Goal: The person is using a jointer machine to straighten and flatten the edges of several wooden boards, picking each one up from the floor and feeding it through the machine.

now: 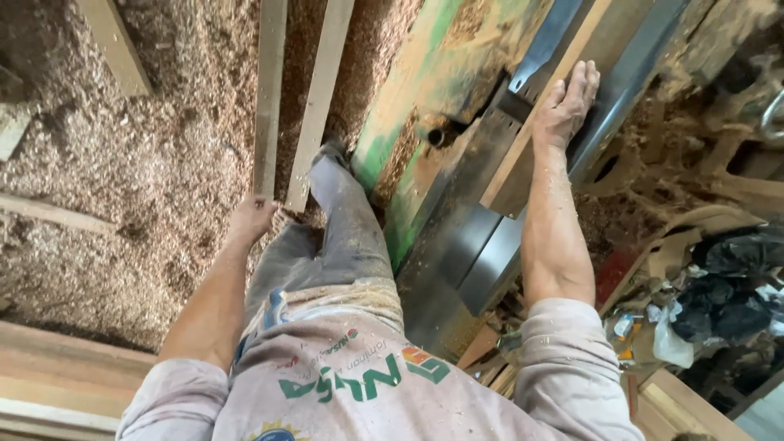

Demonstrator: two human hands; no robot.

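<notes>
A single downward view from a head-worn camera was given, over a person's chest and both bare arms in a woodworking shop.

At about one o'clock, the right hand [567,102] was laid flat, palm down and fingers stretched out together, on a pale wooden board [535,135]. Nothing was gripped; the board appeared to be pressed down so that it lay steady on the machine bed [457,245]. The board was long, flat and smooth-edged, and was set lengthwise along the dark metal bed toward one o'clock. The bed was made of grey steel plates, dusted with chips, and was carried on a green-painted frame [425,90], worn and scuffed.

At about nine o'clock, the left hand [251,219] was lowered beside the leg, at the near ends of two narrow wooden strips [286,98]. The fingers seemed curled at the strip ends, but whether a strip was actually held could not be told. The strips were thin, straight and pale, and were laid side by side toward twelve o'clock on the floor.

The floor [122,204] was covered in a thick, loose layer of sawdust and shavings. Scrap wood and dark bags [727,302] were heaped at about four o'clock. Sawdust was spread over both forearms and the grey trousers [335,245].
</notes>
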